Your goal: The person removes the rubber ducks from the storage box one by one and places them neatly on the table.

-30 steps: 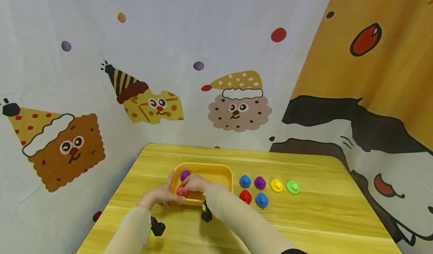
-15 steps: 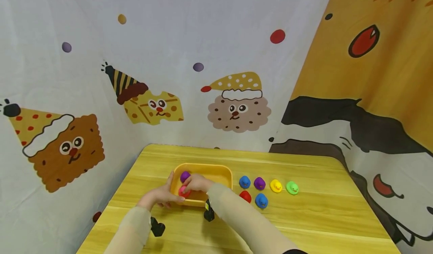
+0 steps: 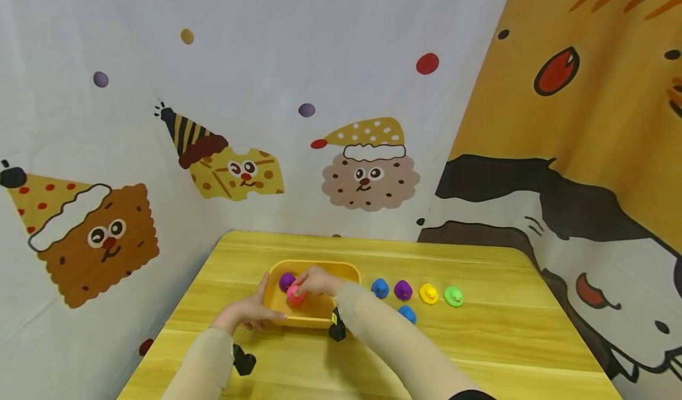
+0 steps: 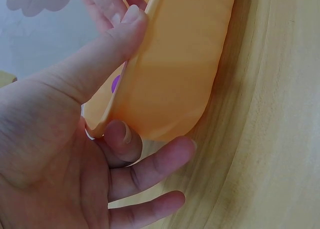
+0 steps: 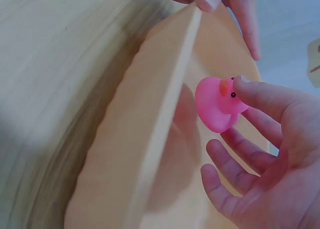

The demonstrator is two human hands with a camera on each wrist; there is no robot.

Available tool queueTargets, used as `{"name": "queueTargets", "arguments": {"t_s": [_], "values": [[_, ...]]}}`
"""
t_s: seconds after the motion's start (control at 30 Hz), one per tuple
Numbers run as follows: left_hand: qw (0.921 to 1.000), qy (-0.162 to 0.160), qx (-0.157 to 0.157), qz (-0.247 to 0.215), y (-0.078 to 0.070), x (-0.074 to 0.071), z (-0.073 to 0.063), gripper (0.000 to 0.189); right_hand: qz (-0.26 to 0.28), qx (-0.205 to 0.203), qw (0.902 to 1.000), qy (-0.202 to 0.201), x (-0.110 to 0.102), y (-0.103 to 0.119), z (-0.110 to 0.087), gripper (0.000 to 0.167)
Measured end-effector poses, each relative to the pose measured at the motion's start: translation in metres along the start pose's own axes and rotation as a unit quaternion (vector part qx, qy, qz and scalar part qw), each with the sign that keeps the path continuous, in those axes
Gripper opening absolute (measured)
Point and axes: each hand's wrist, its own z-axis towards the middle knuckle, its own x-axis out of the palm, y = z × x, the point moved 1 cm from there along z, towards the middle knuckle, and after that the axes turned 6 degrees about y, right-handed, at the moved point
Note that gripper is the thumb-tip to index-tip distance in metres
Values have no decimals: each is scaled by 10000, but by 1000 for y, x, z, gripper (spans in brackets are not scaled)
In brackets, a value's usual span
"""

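Between thumb and fingers of my right hand a pink rubber duck is pinched by its head, over the left part of a yellow-orange plastic box. Its orange beak and a dark eye show in the right wrist view. My left hand grips the near left corner of the box, thumb on the rim and the other fingers around the corner outside. Inside the box, just behind the pink duck, lies a purple duck; only a sliver of purple shows over the rim in the left wrist view.
Right of the box, on the wooden table, stand a blue duck, a purple duck, a yellow duck and a green duck. Another blue duck is partly behind the right sleeve. A printed curtain hangs behind.
My right hand has brought the pink duck up and to the right from the box's left end. The right sleeve now covers the red duck seen earlier. My left hand keeps its place at the corner.
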Motion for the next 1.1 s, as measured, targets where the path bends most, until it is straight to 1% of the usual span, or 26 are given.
{"name": "queueTargets", "arguments": {"t_s": [0.1, 0.3, 0.4, 0.57, 0.63, 0.73, 0.97, 1.1], "values": [[10000, -19, -9, 38, 0, 0, 0, 126, -118, 35, 9999, -19, -7, 2, -6, 24], [9999, -38, 2, 118, 4, 1, 4, 126, -251, -163, 9994, 171, -20, 2, -21, 23], [9999, -31, 3, 147, 6, 1, 6, 127, -251, -187, 9993, 204, -27, -1, -26, 26], [9997, 133, 71, 197, 5, -1, 5, 129, -166, -214, 9993, 261, -35, -5, -31, 29], [9995, 189, 118, 236, 5, -1, 5, 130, -205, -261, 9991, 264, -39, -7, -33, 29], [9995, 203, 91, 219, 4, -1, 5, 129, -311, -304, 9988, 243, -44, -9, -37, 29], [9997, -54, -12, 241, 6, 0, 4, 126, -274, -409, 9986, 213, -54, -14, -48, 30], [9995, -34, 13, 302, 4, 0, 3, 126, -260, -430, 9986, 151, -58, -19, -53, 30]]}}
